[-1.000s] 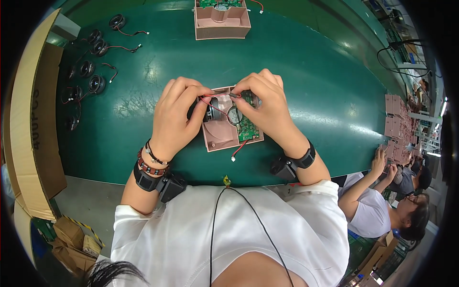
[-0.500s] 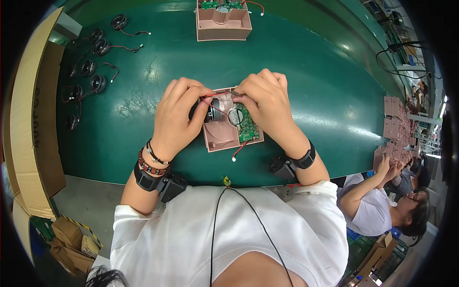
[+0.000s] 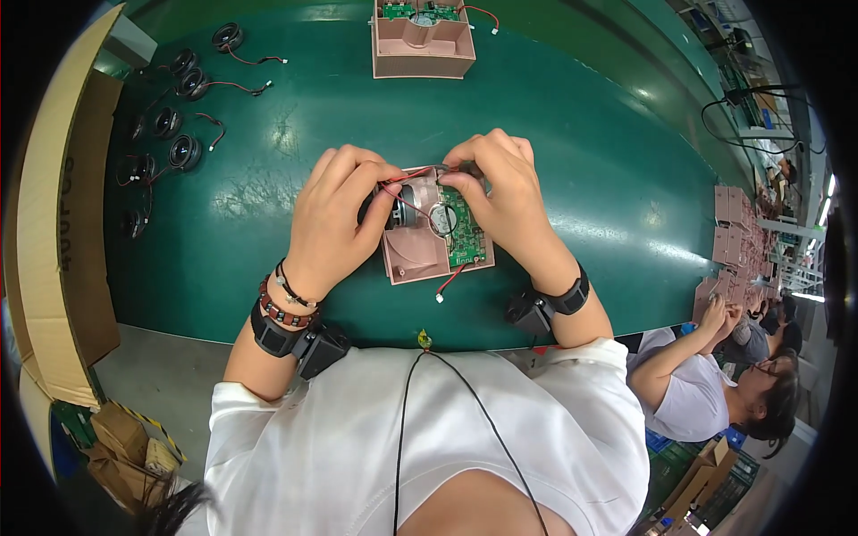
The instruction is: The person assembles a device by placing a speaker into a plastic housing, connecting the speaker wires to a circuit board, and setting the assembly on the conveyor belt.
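Note:
A pink plastic housing [image 3: 416, 258] lies in front of me with its inside facing up. A green circuit board [image 3: 466, 234] fills its right side, and a round black-and-silver speaker [image 3: 405, 210] sits at its left wall. My left hand [image 3: 338, 210] is closed, thumb and fingers pinching a red and black speaker wire [image 3: 413, 172] above the speaker. At the housing's far edge my right hand [image 3: 499, 183] pinches the same wire near its dark end; the fingers partly hide that end. A short red and black lead with a white connector [image 3: 440, 298] hangs over the near edge.
Several loose speakers [image 3: 184, 153] with wires lie at the left of the green table [image 3: 295, 107]. Another pink housing [image 3: 424, 64] stands at the far side. A cardboard box [image 3: 67, 214] borders the left. Stacked pink housings [image 3: 728, 241] and a co-worker [image 3: 688, 384] are at the right.
My right fingers have shifted slightly at the housing's far edge, with the thumb drawn back a little. The left hand still pinches the wire. The whole view has moved slightly.

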The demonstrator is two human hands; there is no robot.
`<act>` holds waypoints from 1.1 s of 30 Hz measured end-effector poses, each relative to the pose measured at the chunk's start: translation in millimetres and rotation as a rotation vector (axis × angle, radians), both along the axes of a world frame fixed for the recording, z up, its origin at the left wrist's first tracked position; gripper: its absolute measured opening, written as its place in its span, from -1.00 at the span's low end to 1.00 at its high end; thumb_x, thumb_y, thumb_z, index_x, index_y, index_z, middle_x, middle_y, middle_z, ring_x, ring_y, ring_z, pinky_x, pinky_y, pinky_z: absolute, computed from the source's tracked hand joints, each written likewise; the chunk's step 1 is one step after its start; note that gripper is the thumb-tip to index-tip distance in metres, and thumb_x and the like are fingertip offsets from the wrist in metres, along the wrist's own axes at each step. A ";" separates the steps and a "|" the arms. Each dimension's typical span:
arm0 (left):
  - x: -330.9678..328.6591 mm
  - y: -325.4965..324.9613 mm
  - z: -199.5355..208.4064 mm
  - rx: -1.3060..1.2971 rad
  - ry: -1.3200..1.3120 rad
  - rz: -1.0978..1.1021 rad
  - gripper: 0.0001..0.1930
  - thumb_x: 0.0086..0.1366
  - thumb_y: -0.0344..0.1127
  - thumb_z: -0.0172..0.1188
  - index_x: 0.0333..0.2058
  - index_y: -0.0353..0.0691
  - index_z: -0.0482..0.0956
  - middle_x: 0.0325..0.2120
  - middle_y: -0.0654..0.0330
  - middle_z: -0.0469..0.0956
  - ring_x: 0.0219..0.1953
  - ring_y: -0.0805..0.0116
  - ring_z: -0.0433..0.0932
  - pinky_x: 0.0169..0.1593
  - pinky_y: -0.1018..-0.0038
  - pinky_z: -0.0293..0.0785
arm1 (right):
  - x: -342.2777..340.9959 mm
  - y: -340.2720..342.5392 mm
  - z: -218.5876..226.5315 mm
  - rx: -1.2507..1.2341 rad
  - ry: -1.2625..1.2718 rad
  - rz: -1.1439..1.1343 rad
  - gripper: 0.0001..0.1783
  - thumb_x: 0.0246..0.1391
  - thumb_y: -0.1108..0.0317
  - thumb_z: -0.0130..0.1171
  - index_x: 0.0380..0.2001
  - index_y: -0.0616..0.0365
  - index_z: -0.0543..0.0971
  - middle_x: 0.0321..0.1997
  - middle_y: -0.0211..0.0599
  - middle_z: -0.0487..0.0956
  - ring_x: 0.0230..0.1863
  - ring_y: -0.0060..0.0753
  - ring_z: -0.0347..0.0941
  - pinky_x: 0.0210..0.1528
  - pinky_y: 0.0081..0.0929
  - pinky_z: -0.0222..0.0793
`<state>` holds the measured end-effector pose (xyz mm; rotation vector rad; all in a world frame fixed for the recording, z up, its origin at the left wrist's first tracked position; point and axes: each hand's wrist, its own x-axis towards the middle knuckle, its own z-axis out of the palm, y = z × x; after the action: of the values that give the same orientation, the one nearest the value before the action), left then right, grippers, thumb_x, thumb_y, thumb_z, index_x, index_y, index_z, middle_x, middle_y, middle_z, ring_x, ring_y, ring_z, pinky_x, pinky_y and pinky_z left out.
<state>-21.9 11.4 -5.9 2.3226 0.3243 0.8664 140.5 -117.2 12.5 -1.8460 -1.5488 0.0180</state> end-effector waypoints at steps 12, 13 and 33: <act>-0.3 1.0 -0.4 0.010 0.000 0.000 -0.88 0.12 -0.46 0.18 -0.32 -0.18 0.58 -0.37 0.23 0.46 -0.34 0.22 0.42 -0.29 0.38 0.39 | 7.4 -1.3 -5.9 -0.011 0.115 0.042 -0.86 -0.15 0.47 0.33 -0.46 0.11 0.56 -0.44 -0.47 0.56 -0.38 -0.44 0.38 -0.11 -0.45 0.17; -0.4 1.0 -0.7 0.006 0.003 0.000 -0.88 0.12 -0.46 0.19 -0.32 -0.19 0.58 -0.36 0.23 0.46 -0.34 0.22 0.42 -0.28 0.37 0.39 | 8.4 -1.3 -6.0 -0.007 0.114 0.048 -0.86 -0.15 0.48 0.32 -0.46 0.11 0.56 -0.44 -0.47 0.56 -0.37 -0.44 0.38 -0.12 -0.45 0.17; -1.0 0.9 1.2 0.020 0.000 -0.002 -0.88 0.12 -0.45 0.21 -0.32 -0.19 0.56 -0.36 0.23 0.46 -0.34 0.22 0.43 -0.31 0.37 0.39 | 2.8 0.6 -2.3 -0.011 -0.019 0.039 -0.82 -0.19 0.49 0.33 -0.45 0.11 0.55 -0.50 -0.45 0.51 -0.37 -0.38 0.36 -0.13 -0.43 0.16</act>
<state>-23.0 12.3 -4.7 2.3414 0.3146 0.8728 143.3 -116.5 10.1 -1.8288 -1.6009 0.0277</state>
